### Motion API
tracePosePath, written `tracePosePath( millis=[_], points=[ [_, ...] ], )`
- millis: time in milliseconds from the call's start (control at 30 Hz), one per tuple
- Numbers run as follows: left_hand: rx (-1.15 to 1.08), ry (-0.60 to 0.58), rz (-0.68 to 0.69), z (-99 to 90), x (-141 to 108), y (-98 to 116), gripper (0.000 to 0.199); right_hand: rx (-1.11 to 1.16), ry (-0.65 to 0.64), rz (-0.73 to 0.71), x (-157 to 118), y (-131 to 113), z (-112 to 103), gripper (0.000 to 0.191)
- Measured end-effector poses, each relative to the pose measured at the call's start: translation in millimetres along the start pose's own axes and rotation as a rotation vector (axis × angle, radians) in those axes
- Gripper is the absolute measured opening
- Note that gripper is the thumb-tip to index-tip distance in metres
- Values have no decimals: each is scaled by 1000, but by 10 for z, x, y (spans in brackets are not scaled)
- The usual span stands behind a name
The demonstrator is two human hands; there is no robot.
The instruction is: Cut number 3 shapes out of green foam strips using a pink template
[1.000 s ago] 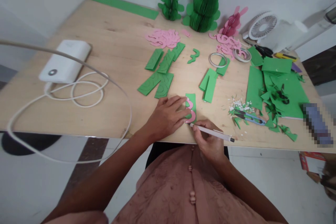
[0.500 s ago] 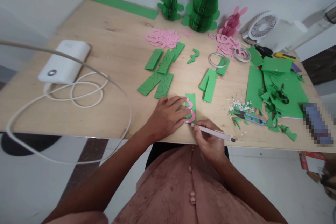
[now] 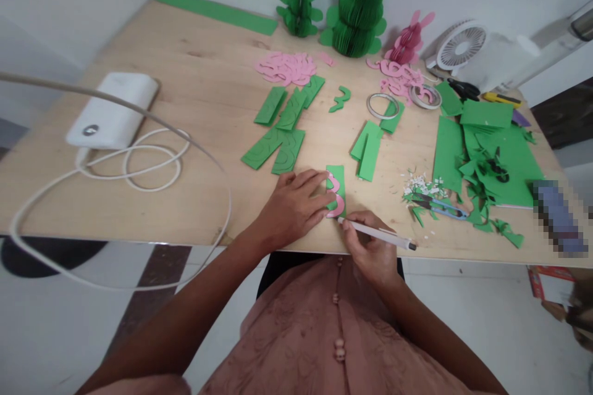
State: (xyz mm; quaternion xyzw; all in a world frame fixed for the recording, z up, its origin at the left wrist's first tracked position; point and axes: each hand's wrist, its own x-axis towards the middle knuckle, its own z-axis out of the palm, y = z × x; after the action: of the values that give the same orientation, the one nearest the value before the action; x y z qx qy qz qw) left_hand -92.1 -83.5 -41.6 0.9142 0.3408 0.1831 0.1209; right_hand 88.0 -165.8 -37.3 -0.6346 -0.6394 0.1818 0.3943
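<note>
My left hand (image 3: 296,203) lies flat, fingers stretched out, with its fingertips on a pink curved cutout (image 3: 338,205) that rests on a green paper strip (image 3: 338,174). Held in my right hand (image 3: 373,253) is a white pen (image 3: 380,233), its tip at the lower edge of the cutout. Left of the strip lie several green strips with outlines drawn on them (image 3: 290,151). Plain folded green strips (image 3: 369,151) are just beyond it. A loose green wavy cutout (image 3: 340,99) lies farther back.
Pink cutouts (image 3: 287,68) are heaped behind. Blue-handled snips (image 3: 445,207) lie among paper scraps at the right, near green sheets (image 3: 514,160). A white power bank (image 3: 113,108) with a looping cable is at left. Green paper figures (image 3: 359,18) and a fan (image 3: 461,46) stand along the wall.
My hands, the pen and the papers look almost unmoved. The whole view has shifted very slightly.
</note>
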Motion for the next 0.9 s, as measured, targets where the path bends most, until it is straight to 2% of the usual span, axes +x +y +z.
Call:
tracePosePath(
  millis=[900],
  points=[
    [-6,-6,-5,9,-2,-3,25,-29,16,-1,22,17,-44,11]
  ],
)
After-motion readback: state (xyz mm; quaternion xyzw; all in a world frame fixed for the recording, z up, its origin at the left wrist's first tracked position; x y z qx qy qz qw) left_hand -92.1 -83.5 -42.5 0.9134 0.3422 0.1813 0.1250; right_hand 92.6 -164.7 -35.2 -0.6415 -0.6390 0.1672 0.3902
